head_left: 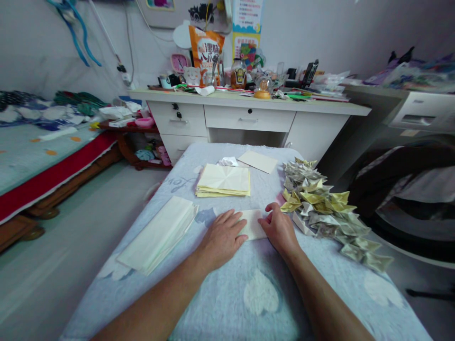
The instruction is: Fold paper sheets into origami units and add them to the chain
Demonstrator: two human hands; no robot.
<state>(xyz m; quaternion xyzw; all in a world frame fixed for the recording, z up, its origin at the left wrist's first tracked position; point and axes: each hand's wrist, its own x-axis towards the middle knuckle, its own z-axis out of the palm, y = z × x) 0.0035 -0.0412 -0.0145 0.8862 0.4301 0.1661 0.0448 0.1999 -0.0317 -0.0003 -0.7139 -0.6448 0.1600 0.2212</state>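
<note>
A small folded sheet of pale paper [253, 224] lies on the cloth-covered table before me. My left hand [223, 239] rests flat across its left part with fingers outstretched. At the right edge of that sheet, my right hand [280, 229] has its fingers curled in, thumb against the paper. Beyond the hands is a stack of square cream sheets [224, 180], the top one marked with creases. To the left lies a bundle of long folded white paper [159, 232]. Rows of folded paper pieces [323, 208], grey and yellow, stand along the right side.
A loose cream sheet [259, 161] and a crumpled white scrap [228, 162] lie at the table's far end. Behind stands a white desk [249, 118] loaded with a snack bag, a jar and clutter. A bed [46, 151] is at left, a washing machine [419, 118] at right.
</note>
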